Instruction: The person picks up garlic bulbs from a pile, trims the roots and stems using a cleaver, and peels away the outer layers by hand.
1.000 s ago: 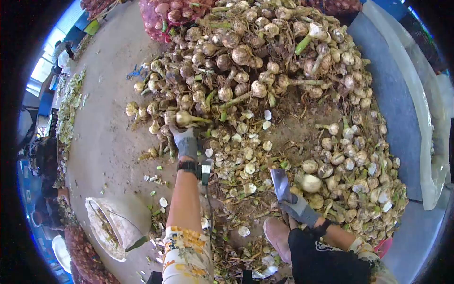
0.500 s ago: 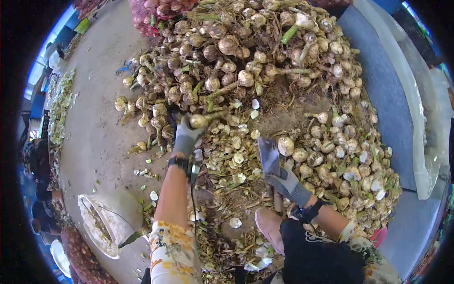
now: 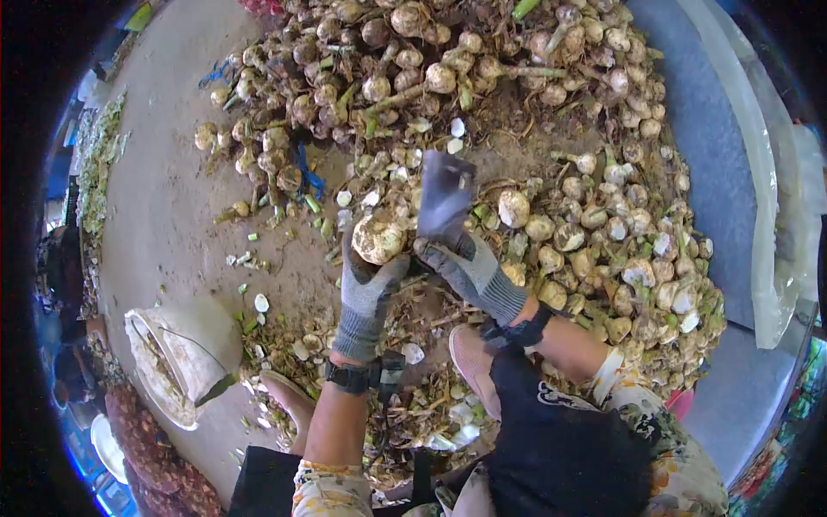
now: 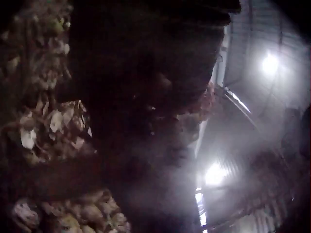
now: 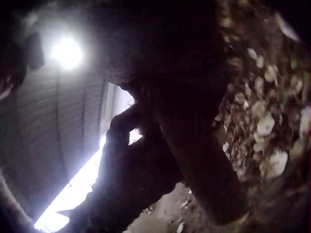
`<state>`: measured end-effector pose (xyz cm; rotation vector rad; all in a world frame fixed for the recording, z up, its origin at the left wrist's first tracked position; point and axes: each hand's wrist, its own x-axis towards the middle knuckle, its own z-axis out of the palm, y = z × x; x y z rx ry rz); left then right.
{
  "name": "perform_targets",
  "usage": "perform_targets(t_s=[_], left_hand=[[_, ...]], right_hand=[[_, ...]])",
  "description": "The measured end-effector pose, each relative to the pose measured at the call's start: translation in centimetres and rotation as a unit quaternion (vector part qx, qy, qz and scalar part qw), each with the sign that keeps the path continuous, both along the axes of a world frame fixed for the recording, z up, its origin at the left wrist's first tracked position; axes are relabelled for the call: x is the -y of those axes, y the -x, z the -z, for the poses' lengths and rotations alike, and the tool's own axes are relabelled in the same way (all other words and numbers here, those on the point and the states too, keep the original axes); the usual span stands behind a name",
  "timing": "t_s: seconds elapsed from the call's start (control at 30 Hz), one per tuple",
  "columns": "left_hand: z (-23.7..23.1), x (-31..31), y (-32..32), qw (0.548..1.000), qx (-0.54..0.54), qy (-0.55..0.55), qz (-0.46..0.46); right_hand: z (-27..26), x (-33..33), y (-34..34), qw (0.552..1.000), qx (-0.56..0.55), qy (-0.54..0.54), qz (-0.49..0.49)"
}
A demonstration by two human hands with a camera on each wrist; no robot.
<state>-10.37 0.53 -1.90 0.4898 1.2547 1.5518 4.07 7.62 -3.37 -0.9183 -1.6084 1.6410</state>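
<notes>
My gloved left hand (image 3: pixel 366 297) grips a large garlic bulb (image 3: pixel 379 239), its dirty round side turned up between thumb and fingers. Close to its right, my gloved right hand (image 3: pixel 469 271) holds a cleaver (image 3: pixel 446 194) by the handle, the broad blade tilted up and blurred. The wooden-looking handle (image 5: pixel 199 165) shows as a dark cylinder in the right wrist view. The bulb's stem is hidden below the hands. In the left wrist view the hand is a dark shape.
Ahead lies a heap of stemmed garlic (image 3: pixel 370 52); trimmed bulbs (image 3: pixel 637 276) pile up at the right. Cut scraps (image 3: pixel 396 185) litter the floor between. A white bucket (image 3: pixel 194 353) lies tipped at the left. My shoe (image 3: pixel 474 370) is near the right hand.
My left hand has taken a garlic bulb from the near edge of the heap and drawn it back towards me. The right hand has brought the cleaver up and left beside it.
</notes>
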Motion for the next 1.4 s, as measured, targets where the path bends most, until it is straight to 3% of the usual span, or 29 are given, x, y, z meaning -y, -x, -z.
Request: perform_targets(t_s=[0.03, 0.1, 0.13, 0.17, 0.23, 0.43, 0.53, 0.6, 0.63, 0.67, 0.7, 0.73, 0.8, 0.83, 0.9, 0.93, 1.0, 1.03, 1.07, 1.1, 1.13, 1.17, 1.2, 1.23, 1.27, 1.3, 1.33, 1.37, 1.4], left_hand=[[0.8, 0.5, 0.6, 0.999, -0.019, -0.027, -0.002], [-1.2, 1.2, 0.9, 0.996, -0.052, 0.054, 0.052], [-1.9, 1.3, 1.0, 0.99, -0.068, 0.092, 0.079], [-1.6, 1.5, 1.1, 0.993, -0.091, 0.021, 0.079], [-1.4, 1.9, 1.5, 0.983, -0.134, 0.056, 0.11], [-2.4, 2.0, 0.4, 0.978, -0.174, 0.033, 0.112], [0.1, 3.3, 0.8, 0.988, -0.093, 0.067, 0.107], [-0.9, 3.7, 0.8, 0.99, 0.026, 0.069, 0.121], [-3.2, 3.7, -0.4, 0.979, -0.119, 0.052, 0.158], [-5.5, 3.7, -1.5, 0.947, -0.265, 0.039, 0.176], [-5.6, 3.8, -2.1, 0.957, -0.234, 0.039, 0.168], [-5.6, 4.0, -2.2, 0.966, -0.208, 0.041, 0.147], [-1.6, 2.7, -0.5, 0.976, -0.183, 0.088, 0.081], [-2.6, 1.4, -0.7, 0.969, -0.229, 0.078, 0.054], [-0.3, 1.0, 0.2, 0.976, -0.208, 0.054, 0.03], [0.7, 0.8, 0.5, 0.978, -0.199, 0.057, 0.015], [-4.0, -0.9, -2.5, 0.999, -0.028, 0.033, 0.007], [-5.3, -2.2, -4.8, 0.999, -0.017, 0.018, 0.034], [-5.7, -3.4, -6.6, 0.98, -0.133, 0.045, 0.138], [-6.7, -4.1, -9.5, 0.974, -0.089, -0.07, 0.195], [-8.1, -6.3, -10.5, 0.925, -0.17, -0.19, 0.281], [-8.2, -7.6, -10.3, 0.922, -0.187, -0.144, 0.306], [-8.4, -9.0, -10.1, 0.915, -0.205, -0.099, 0.332], [-3.8, -13.1, -8.7, 0.888, -0.315, -0.155, 0.298], [0.4, -16.5, -6.2, 0.845, -0.453, -0.101, 0.266], [2.6, -18.0, -4.0, 0.759, -0.596, 0.02, 0.26], [4.0, -19.2, -2.0, 0.642, -0.715, 0.14, 0.238], [5.3, -19.4, -0.4, 0.605, -0.735, 0.192, 0.237], [5.9, -19.3, 0.5, 0.565, -0.752, 0.245, 0.236]], right_hand=[[-1.4, 0.0, -0.9, 0.994, 0.061, -0.083, -0.019], [-4.2, -1.1, -1.4, 0.94, 0.232, -0.227, -0.1], [-5.3, -1.4, -1.4, 0.912, 0.259, -0.299, -0.109], [-6.3, -1.6, -1.5, 0.877, 0.286, -0.369, -0.118], [-6.3, -1.6, -1.6, 0.819, 0.308, -0.467, -0.127], [-6.7, -0.4, -2.3, 0.802, 0.334, -0.464, -0.173], [-6.3, -0.3, -2.3, 0.798, 0.343, -0.468, -0.164], [-2.9, -1.6, -2.4, 0.802, 0.432, -0.366, -0.192], [-0.9, -2.8, -2.4, 0.798, 0.472, -0.315, -0.204], [0.9, -4.4, -3.4, 0.796, 0.52, -0.268, -0.158], [2.2, -5.3, -5.0, 0.788, 0.562, -0.22, -0.119], [2.5, -5.3, -6.0, 0.815, 0.538, -0.213, -0.038], [-1.7, -4.5, -6.4, 0.854, 0.478, -0.205, -0.003], [-2.0, -4.3, -6.5, 0.899, 0.41, -0.154, 0.019], [-1.7, -2.5, -6.5, 0.963, 0.263, -0.043, 0.045], [-0.6, -1.4, -6.5, 0.977, 0.204, 0.051, 0.027], [0.4, 0.5, -6.2, 0.961, 0.123, 0.241, -0.061], [3.5, 2.6, -6.1, 0.949, 0.237, 0.148, -0.149], [5.4, 5.5, -3.7, 0.978, 0.193, -0.08, 0.008], [7.1, 8.4, -1.3, 0.906, 0.215, -0.307, 0.199], [8.5, 7.1, -4.1, 0.911, 0.211, -0.326, 0.135], [8.1, 6.3, -6.8, 0.917, 0.209, -0.334, 0.069], [7.8, 5.7, -9.2, 0.975, 0.172, -0.134, 0.048], [6.3, 4.7, -11.1, 0.986, 0.139, 0.066, 0.067], [3.1, 2.2, -12.1, 0.887, 0.039, 0.448, 0.109], [3.1, 1.8, -13.1, 0.904, 0.05, 0.411, 0.108], [3.2, 1.5, -14.0, 0.919, 0.062, 0.373, 0.109], [3.2, 1.1, -14.9, 0.933, 0.075, 0.334, 0.111], [1.6, 1.0, -14.8, 0.92, 0.069, 0.367, 0.119]])
